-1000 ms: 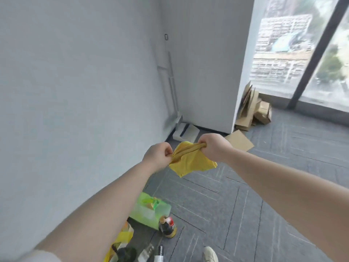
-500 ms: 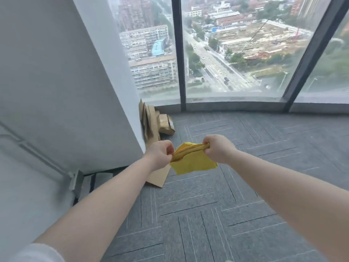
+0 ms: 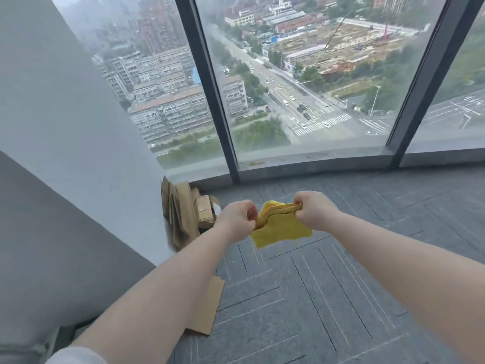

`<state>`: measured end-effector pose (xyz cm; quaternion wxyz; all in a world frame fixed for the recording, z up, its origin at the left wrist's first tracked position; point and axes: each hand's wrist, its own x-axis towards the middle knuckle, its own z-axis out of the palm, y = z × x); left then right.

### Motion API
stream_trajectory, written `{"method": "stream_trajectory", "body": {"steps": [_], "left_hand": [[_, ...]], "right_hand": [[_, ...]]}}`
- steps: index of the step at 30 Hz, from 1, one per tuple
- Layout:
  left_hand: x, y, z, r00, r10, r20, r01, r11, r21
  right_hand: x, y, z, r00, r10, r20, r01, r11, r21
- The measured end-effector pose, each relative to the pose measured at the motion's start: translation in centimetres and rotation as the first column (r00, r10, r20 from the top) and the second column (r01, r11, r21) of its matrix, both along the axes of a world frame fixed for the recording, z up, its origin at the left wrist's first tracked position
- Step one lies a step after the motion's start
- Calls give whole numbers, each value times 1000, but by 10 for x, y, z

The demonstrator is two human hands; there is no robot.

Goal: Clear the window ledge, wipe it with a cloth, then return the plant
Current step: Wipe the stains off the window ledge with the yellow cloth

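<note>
Cloth (image 3: 282,227): yellow, bunched along the top edge, hanging between both fists above the carpet (image 3: 341,298); well short of the ledge.
Left hand (image 3: 237,218): curled tight on the cloth's left end.
Right hand (image 3: 312,210): curled tight on the right end, top edge pulled fairly taut across.
Ledge (image 3: 315,160): low sill at the foot of the glass, ahead and beyond the hands; a small yellowish smudge or scrap toward its left, too small to identify.
Plant: nowhere in view.
Cardboard (image 3: 181,211): flattened pieces and a small box leaning at the wall corner, left of the hands; another flat piece (image 3: 207,306) on the carpet nearer in.
Change: view swung from the wall and floor clutter a second ago round to the window; grip on the cloth unchanged, hands at the same spread.
Meaning: probably walking up to the ledge with the cloth ready; wiping not begun, ledge apparently already free of large items.
Next: likely stoop and lay the cloth flat on the sill.
</note>
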<state>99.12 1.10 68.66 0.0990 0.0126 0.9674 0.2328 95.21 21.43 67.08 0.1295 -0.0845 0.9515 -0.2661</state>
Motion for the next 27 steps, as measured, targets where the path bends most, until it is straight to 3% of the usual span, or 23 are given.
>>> {"method": "stream_trajectory", "body": {"steps": [13,21,27], "left_hand": [[-321,-31,-32,998,-58,16,56,996,66],[-498,-60,-47,995,-76,71,75,997,17],[-614,-87,-76,995,-10,96,13,1000,-26]], "right_hand": [[-298,-28,-9,996,-79,46,75,994,76],[-476,-57,-24,992,-90,85,80,990,116],[-613,-87,-63,989,10,145,-22,997,80]]}}
